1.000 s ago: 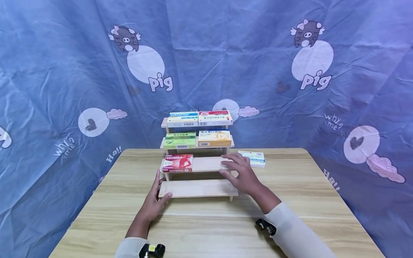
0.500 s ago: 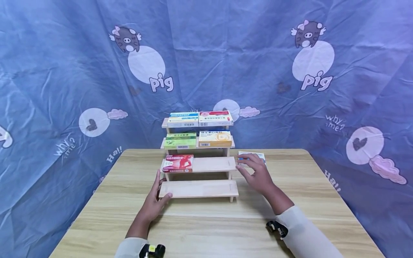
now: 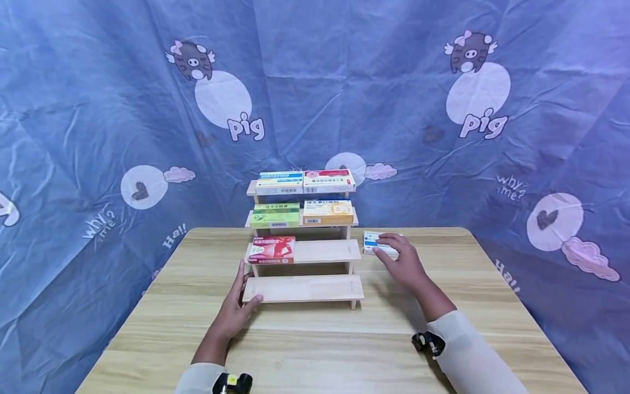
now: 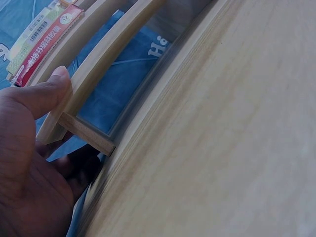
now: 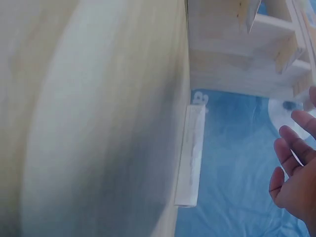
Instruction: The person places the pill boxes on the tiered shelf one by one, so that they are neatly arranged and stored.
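A four-step wooden display shelf (image 3: 302, 288) stands on the table. My left hand (image 3: 233, 314) grips the left end of its lowest step. In the left wrist view the thumb lies against the front board and the other fingers reach beneath it. My right hand (image 3: 407, 268) hovers with relaxed, slightly spread fingers over a white-and-blue medicine box (image 3: 371, 241) lying right of the shelf, covering part of it in the head view. From the right wrist, a gap shows between those fingers and the box (image 5: 190, 158). A red medicine box (image 3: 270, 250) occupies the third step's left half.
On the top step are a white-blue medicine box (image 3: 279, 183) and a red-white one (image 3: 328, 180). Below them sit a green box (image 3: 274, 215) and an orange-white box (image 3: 327, 211). A blue printed curtain (image 3: 315, 109) hangs behind the wooden table (image 3: 315, 355).
My right hand has moved rightward from the third step's right end to over the white-and-blue medicine box. The left hand has stayed on the shelf.
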`<state>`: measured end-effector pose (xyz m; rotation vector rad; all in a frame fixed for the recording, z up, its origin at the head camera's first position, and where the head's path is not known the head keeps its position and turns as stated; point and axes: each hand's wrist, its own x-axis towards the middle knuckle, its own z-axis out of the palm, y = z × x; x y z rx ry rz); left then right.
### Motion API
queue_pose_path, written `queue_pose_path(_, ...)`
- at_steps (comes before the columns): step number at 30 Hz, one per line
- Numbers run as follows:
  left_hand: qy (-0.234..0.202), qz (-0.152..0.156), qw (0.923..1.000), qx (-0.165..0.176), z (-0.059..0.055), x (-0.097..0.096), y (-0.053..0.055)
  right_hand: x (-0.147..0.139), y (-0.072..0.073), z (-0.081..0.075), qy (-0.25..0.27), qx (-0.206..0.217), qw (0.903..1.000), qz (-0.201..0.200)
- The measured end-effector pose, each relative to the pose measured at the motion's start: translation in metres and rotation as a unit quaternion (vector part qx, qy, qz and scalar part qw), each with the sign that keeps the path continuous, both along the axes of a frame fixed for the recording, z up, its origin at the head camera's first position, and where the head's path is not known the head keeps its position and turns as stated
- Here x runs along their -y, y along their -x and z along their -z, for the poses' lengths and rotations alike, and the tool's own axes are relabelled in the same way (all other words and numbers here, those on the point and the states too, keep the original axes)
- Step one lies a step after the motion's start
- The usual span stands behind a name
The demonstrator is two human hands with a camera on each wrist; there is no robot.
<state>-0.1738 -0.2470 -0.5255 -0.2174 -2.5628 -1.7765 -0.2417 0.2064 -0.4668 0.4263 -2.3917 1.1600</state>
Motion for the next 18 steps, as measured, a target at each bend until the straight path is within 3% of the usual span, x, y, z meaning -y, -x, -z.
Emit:
queue_pose_path(3,0.003,0.0,1.0,-0.002,-0.001,0.0,0.0,-0.007,0.004,0.0,0.009,0.032,0.9994,0.007)
queue_pose_path(10,0.002,-0.002,1.0,0.001,-0.002,0.0,0.0,-0.018,0.014,0.001,0.023,0.063,0.9977,0.015)
queue_pose_path(18,0.003,0.0,1.0,0.002,-0.002,0.0,-0.001,-0.027,0.024,0.001,0.025,0.15,0.988,0.029)
